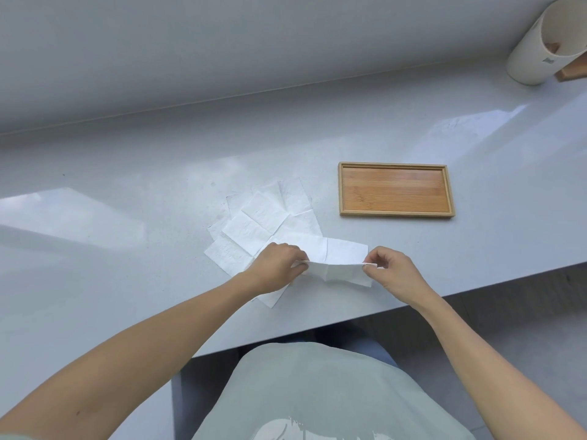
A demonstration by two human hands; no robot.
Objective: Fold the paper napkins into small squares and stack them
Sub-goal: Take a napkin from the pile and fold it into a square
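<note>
On the grey table (127, 192), which spans the whole head view, the work area sits near the front edge, directly ahead of the person. A white cylindrical container (540, 49) stands at the far right corner, well apart from the work. A shallow wooden tray (341, 188) lies right of centre with its long axis running left to right; no napkin is in it.

Left of the tray, a loose pile of unfolded napkins (263, 217) lies flat and overlapping on the table, extending toward the near edge.

The napkin in hand (336, 265) lies just in front of that pile. It is a strip with its long axis left to right, running between the two hands. Its near long edge is raised off the table, while the far part appears to rest on the surface. A crease crosses it near the middle.

The left hand (276, 268) pinches the left end of the raised edge with curled fingers. The right hand (392, 274) pinches the right end between thumb and fingertips. Both hands are equally near the strip, one at each end.

Judgement: the lengthwise fold is in progress. The raised edge would travel away from the person to meet the far edge. A left-to-right fold would then be required to produce a small square. No folded stack is visible.
</note>
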